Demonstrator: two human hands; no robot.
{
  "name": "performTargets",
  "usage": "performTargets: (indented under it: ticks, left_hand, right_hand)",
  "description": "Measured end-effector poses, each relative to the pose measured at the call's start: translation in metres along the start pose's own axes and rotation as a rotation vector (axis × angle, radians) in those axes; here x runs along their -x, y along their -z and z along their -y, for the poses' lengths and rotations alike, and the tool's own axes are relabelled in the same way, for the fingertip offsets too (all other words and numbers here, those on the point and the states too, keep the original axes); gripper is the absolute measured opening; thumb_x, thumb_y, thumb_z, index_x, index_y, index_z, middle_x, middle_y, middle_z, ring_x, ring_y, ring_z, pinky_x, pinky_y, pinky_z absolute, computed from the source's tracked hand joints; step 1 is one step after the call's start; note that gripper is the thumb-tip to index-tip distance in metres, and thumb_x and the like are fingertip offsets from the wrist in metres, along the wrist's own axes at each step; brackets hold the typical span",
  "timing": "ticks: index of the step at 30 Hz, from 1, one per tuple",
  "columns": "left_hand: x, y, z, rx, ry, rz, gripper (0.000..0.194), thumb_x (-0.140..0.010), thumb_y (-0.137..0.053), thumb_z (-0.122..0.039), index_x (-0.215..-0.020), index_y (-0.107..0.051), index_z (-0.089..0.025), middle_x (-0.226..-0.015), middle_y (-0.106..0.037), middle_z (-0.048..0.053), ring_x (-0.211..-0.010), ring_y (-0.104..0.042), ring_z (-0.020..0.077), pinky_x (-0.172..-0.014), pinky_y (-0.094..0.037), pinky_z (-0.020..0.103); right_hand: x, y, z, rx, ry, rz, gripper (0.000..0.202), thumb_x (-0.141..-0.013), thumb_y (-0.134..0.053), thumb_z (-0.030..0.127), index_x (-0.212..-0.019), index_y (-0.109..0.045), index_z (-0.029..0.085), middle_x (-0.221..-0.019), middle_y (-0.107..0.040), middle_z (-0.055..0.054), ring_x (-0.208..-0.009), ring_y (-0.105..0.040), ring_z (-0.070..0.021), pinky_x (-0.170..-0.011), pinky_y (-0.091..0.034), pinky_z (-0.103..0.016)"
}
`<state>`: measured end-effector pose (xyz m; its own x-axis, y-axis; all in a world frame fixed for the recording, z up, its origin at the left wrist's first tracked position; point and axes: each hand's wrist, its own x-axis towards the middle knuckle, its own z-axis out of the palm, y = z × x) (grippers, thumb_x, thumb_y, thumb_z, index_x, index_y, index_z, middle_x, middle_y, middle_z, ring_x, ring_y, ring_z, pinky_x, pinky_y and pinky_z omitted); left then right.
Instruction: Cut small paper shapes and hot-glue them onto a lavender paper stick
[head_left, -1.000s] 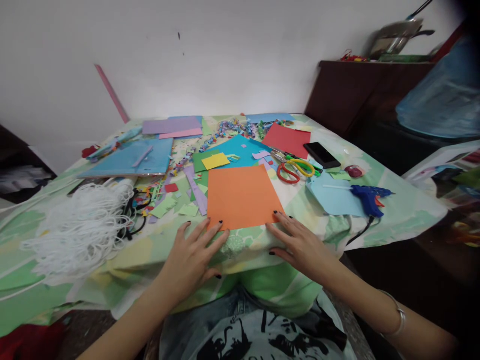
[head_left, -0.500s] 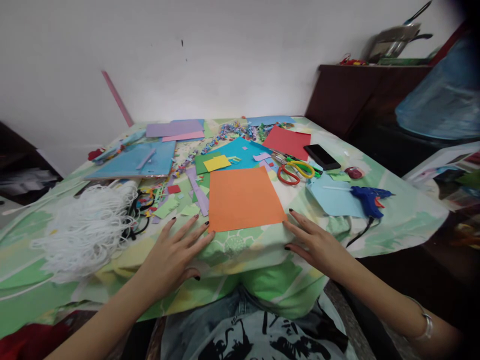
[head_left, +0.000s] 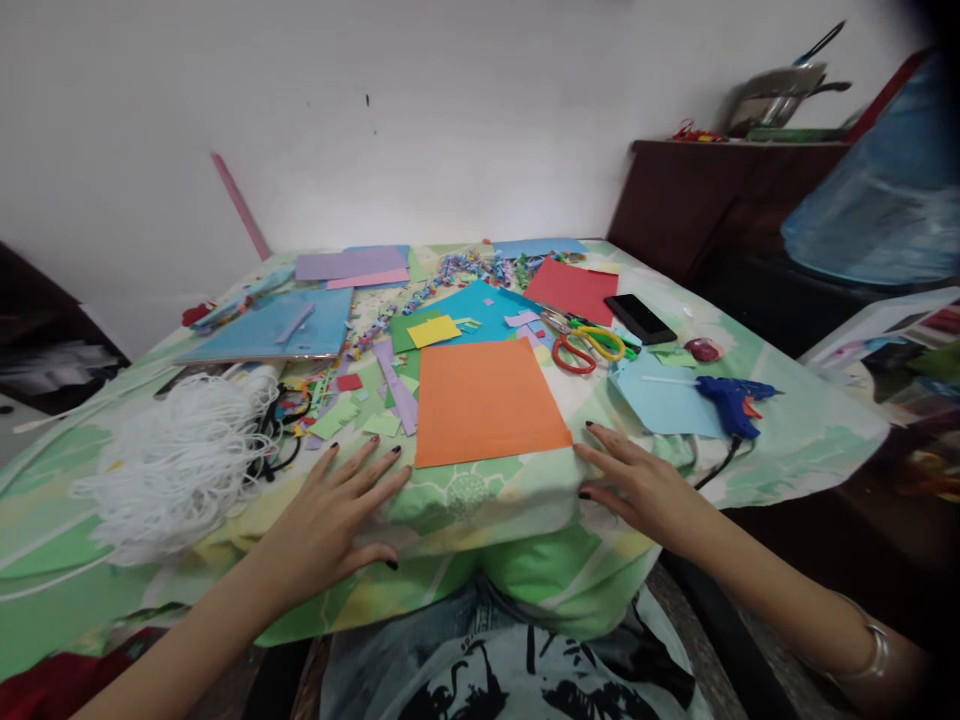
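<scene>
An orange sheet of paper (head_left: 489, 405) lies flat near the table's front edge. My left hand (head_left: 337, 510) rests open on the tablecloth (head_left: 480, 490), fingers spread, just left of the sheet's lower left corner and apart from it. My right hand (head_left: 645, 485) is open too, its fingers stretched toward the lower right corner; a fingertip is at that corner, and I cannot tell if it presses on it. Neither hand holds anything. Scissors with red and yellow handles (head_left: 589, 348) lie beyond the sheet to the right. Small paper scraps (head_left: 337, 412) are scattered beyond my left hand.
A white cord bundle (head_left: 184, 460) lies at left, before a blue folder (head_left: 262, 325). On the right are a blue glue gun (head_left: 735, 400) on light blue paper (head_left: 664, 395), and a black phone (head_left: 640, 318). Red paper (head_left: 574, 290) and purple paper (head_left: 349, 264) lie farther back.
My left hand has drawn back leftward, away from the orange sheet's corner. My right hand has shifted slightly right. The camera view has tilted a little; the sheet stays in place.
</scene>
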<state>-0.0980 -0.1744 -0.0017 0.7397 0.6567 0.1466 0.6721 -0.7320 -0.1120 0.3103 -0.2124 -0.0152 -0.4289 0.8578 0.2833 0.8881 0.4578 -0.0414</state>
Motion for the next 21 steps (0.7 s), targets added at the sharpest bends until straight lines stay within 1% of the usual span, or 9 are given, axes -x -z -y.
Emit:
performTargets:
  ticks: [3, 5, 6, 8, 10, 12, 14, 17, 21]
  left_hand:
    - [-0.008, 0.01, -0.003, 0.136, 0.042, -0.123, 0.052, -0.079, -0.057, -0.053, -0.12, -0.058, -0.021, -0.129, -0.057, 0.012, -0.125, -0.045, 0.0331, -0.102, -0.033, 0.051]
    - [-0.023, 0.02, -0.011, 0.275, 0.177, -0.234, 0.033, -0.085, -0.053, -0.042, -0.1, -0.065, -0.016, -0.108, -0.067, 0.012, -0.105, -0.059, 0.0256, -0.091, -0.044, 0.04]
    - [-0.034, 0.025, -0.017, 0.343, 0.27, -0.237, 0.027, -0.085, -0.051, -0.038, -0.09, -0.066, -0.016, -0.094, -0.07, 0.01, -0.091, -0.063, 0.022, -0.082, -0.047, 0.035]
    - [-0.061, 0.034, -0.029, 0.505, 0.461, -0.108, 0.023, -0.082, -0.051, -0.033, -0.071, -0.062, -0.016, -0.066, -0.067, 0.004, -0.062, -0.062, 0.0157, -0.062, -0.047, 0.027]
    - [-0.09, 0.037, -0.039, 0.705, 0.557, 0.13, 0.022, -0.077, -0.053, -0.029, -0.06, -0.058, -0.016, -0.048, -0.058, 0.0, -0.044, -0.054, 0.0121, -0.047, -0.04, 0.023]
    - [-0.113, 0.034, -0.044, 0.9, 0.578, 0.354, 0.025, -0.073, -0.053, -0.026, -0.051, -0.053, -0.016, -0.04, -0.051, -0.002, -0.034, -0.044, 0.0092, -0.039, -0.035, 0.022]
    - [-0.129, 0.027, -0.045, 1.035, 0.627, 0.424, 0.024, -0.071, -0.052, -0.021, -0.048, -0.05, -0.016, -0.038, -0.048, -0.004, -0.031, -0.04, 0.0073, -0.036, -0.031, 0.02]
    - [-0.136, 0.018, -0.041, 1.093, 0.632, 0.473, 0.022, -0.072, -0.051, -0.021, -0.051, -0.053, -0.015, -0.038, -0.051, -0.004, -0.027, -0.034, 0.0058, -0.033, -0.027, 0.02]
    - [-0.134, 0.012, -0.034, 1.144, 0.61, 0.511, 0.02, -0.072, -0.053, -0.022, -0.054, -0.056, -0.014, -0.04, -0.054, -0.003, -0.027, -0.032, 0.0045, -0.032, -0.024, 0.019]
  right_hand:
    - [-0.011, 0.013, 0.003, -0.07, -0.012, -0.033, 0.039, -0.086, -0.056, 0.034, -0.121, -0.059, 0.016, -0.134, -0.051, -0.019, -0.121, -0.051, -0.0315, -0.097, -0.046, -0.046]
    - [-0.029, 0.025, 0.012, -0.132, -0.049, -0.101, 0.03, -0.086, -0.055, 0.03, -0.11, -0.064, 0.015, -0.118, -0.063, -0.017, -0.111, -0.058, -0.0304, -0.093, -0.047, -0.046]
    - [-0.04, 0.03, 0.019, -0.186, -0.081, -0.112, 0.024, -0.085, -0.055, 0.028, -0.102, -0.066, 0.015, -0.106, -0.069, -0.014, -0.102, -0.062, -0.0282, -0.087, -0.05, -0.042]
    - [-0.066, 0.037, 0.035, -0.348, -0.195, 0.004, 0.013, -0.082, -0.054, 0.021, -0.083, -0.067, 0.017, -0.077, -0.072, -0.006, -0.073, -0.067, -0.0195, -0.068, -0.051, -0.03]
    - [-0.092, 0.034, 0.051, -0.563, -0.277, 0.214, 0.01, -0.078, -0.056, 0.021, -0.072, -0.064, 0.017, -0.063, -0.068, -0.002, -0.056, -0.063, -0.0134, -0.056, -0.047, -0.023]
    - [-0.113, 0.022, 0.062, -0.71, -0.353, 0.39, 0.009, -0.073, -0.057, 0.018, -0.064, -0.06, 0.016, -0.051, -0.061, 0.001, -0.041, -0.056, -0.0108, -0.044, -0.041, -0.02]
    - [-0.127, 0.007, 0.067, -0.761, -0.381, 0.47, 0.008, -0.068, -0.059, 0.016, -0.06, -0.058, 0.016, -0.045, -0.058, 0.002, -0.038, -0.054, -0.0105, -0.039, -0.038, -0.019]
    - [-0.134, -0.009, 0.065, -0.836, -0.421, 0.543, 0.008, -0.066, -0.059, 0.016, -0.058, -0.057, 0.016, -0.045, -0.058, 0.003, -0.037, -0.054, -0.0093, -0.036, -0.035, -0.017]
    - [-0.133, -0.013, 0.061, -0.915, -0.464, 0.57, 0.01, -0.066, -0.06, 0.018, -0.057, -0.057, 0.015, -0.045, -0.057, 0.003, -0.034, -0.051, -0.0075, -0.034, -0.034, -0.016]
